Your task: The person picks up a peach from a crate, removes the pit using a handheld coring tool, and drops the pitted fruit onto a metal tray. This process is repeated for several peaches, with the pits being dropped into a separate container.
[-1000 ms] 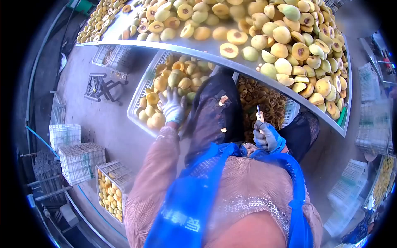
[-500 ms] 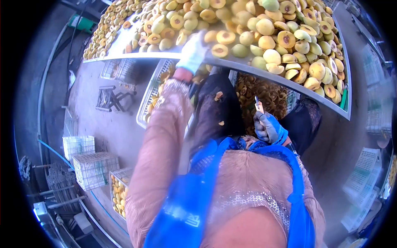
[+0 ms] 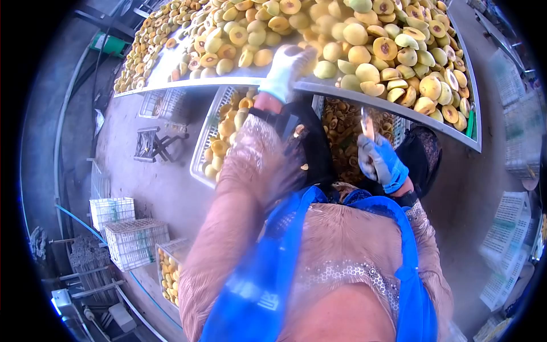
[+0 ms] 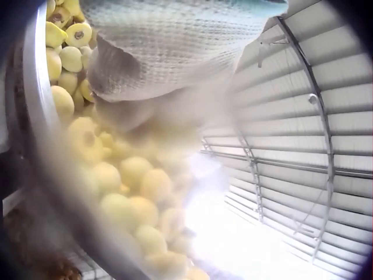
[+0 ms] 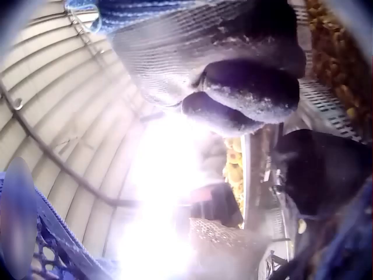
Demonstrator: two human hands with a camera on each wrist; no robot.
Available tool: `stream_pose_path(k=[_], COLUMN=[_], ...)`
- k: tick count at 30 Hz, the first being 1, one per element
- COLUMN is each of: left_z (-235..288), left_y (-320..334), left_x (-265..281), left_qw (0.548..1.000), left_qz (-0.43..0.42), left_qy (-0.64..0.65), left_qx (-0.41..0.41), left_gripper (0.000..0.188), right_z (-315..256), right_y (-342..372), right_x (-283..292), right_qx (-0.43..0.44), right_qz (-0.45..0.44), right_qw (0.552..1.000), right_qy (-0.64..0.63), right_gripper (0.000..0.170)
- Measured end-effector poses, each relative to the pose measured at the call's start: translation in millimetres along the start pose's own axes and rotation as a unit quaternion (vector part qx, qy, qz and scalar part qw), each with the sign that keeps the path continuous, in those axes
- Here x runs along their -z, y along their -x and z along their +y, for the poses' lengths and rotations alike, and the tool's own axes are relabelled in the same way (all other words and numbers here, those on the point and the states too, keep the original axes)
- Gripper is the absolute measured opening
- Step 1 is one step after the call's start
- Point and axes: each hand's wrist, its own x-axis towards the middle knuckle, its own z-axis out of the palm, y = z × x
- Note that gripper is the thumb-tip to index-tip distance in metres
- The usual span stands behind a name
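White knit is worn on the left hand (image 3: 285, 71), which is held over the near rim (image 3: 188, 83) of the table (image 3: 165, 66), at 12 o'clock in the head view. Its fingertips are lost in blur among the fruit (image 3: 367, 72); whether a piece is gripped cannot be told, as the same spot is smeared in the left wrist view.

Grey and blue are worn on the right hand (image 3: 379, 162), at 3 o'clock, well apart from the left. A tool (image 3: 369, 126) is clasped in its curled fingers, with the metal tip pointed toward 12.

Yellow fruit, much of it halved, is heaped on the metal table from 10 to 2 o'clock; brown hollows are shown in many cut faces. More is held in a white crate (image 3: 208, 126) at 10, partly hidden by the pink sleeve (image 3: 222, 211). Brown scraps (image 3: 342, 121) are piled at 2, below the table edge and beside dark trousers (image 3: 316, 159), on which two pale flecks (image 3: 299, 130) are caught.

Near the table's right corner, between 2 and 3, a green object (image 3: 470, 122) is laid. On the floor, a folding stool (image 3: 147, 143) is set between 9 and 10, and mesh crates (image 3: 137, 244) are placed at 8. A ribbed roof (image 4: 291, 122) is seen in both wrist views.
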Motion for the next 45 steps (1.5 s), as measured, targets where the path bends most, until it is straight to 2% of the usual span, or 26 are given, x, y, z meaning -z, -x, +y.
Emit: stream_pose_path(k=[2,3,4,6,7,10,12,15,18,21,27,30,33,36,39,41,42,43,45], left_z=[8,14,7,-9,-16,-26,-22,-22,-18,-22,-27,-40,-41,-26,-36,-52,-57,-60,-51], left_y=[25,44,51,67,75,92,105,120,126,130,134,133,136,147,147,141,141,141,148], left_x=[-13,-16,-21,-34,-39,-43,-39,-35,-33,-32,-32,-34,-32,-33,-36,-40,-41,-43,-45], left_qw=[1.0,0.998,0.997,0.995,0.993,0.99,0.988,0.987,0.99,0.99,0.992,0.989,0.987,0.959,0.93,0.962,0.962,0.962,0.912], left_qz=[0.008,-0.025,-0.04,-0.074,-0.093,-0.116,-0.137,-0.119,-0.099,-0.125,-0.114,-0.102,-0.144,-0.208,-0.229,-0.195,-0.176,-0.158,-0.118], left_qy=[0.022,0.06,0.066,0.071,0.069,0.043,0.027,-0.015,-0.015,0.033,0.002,-0.049,-0.007,0.182,0.284,0.191,0.207,0.223,0.377], left_qx=[0.004,0.001,0.003,-0.012,-0.031,-0.062,-0.071,-0.107,-0.095,-0.052,-0.048,-0.091,-0.065,0.057,0.043,-0.026,-0.014,-0.002,0.115], left_gripper=[0.036,0.027,0.027,0.026,0.026,0.027,0.031,0.032,0.031,0.031,0.031,0.031,0.035,0.038,0.04,0.042,0.044,0.046,0.05], right_z=[-28,-35,-40,-63,-73,-67,-64,-64,-62,-55,-51,-48,-43,-40,-32,-32,-44,-40,-32], right_y=[-11,-20,-27,-33,-33,-48,-46,-43,-43,-44,-40,-38,-36,-35,-39,-39,-33,-34,-38], right_x=[-19,-24,-28,-43,-52,-45,-44,-45,-43,-48,-51,-50,-47,-44,-38,-39,-45,-44,-41], right_qx=[0.033,0.048,0.06,0.067,0.088,0.078,0.072,0.057,0.042,0.035,0.015,-0.006,-0.009,0.018,0.038,0.057,0.025,0.034,0.053], right_qz=[0.037,0.059,0.084,0.097,0.127,0.122,0.122,0.106,0.095,0.114,0.112,0.118,0.109,0.104,0.133,0.144,0.122,0.117,0.108], right_qw=[0.999,0.997,0.995,0.992,0.988,0.988,0.989,0.992,0.993,0.99,0.992,0.99,0.992,0.993,0.989,0.987,0.992,0.992,0.992], right_qy=[0.004,-0.004,-0.012,-0.043,0.001,0.057,0.048,0.043,0.052,0.081,0.062,0.073,0.067,0.046,0.054,0.034,0.025,0.025,0.024], right_gripper=[0.027,0.027,0.028,0.019,0.011,0.015,0.016,0.018,0.019,0.02,0.019,0.018,0.017,0.017,0.016,0.015,0.012,0.014,0.02])
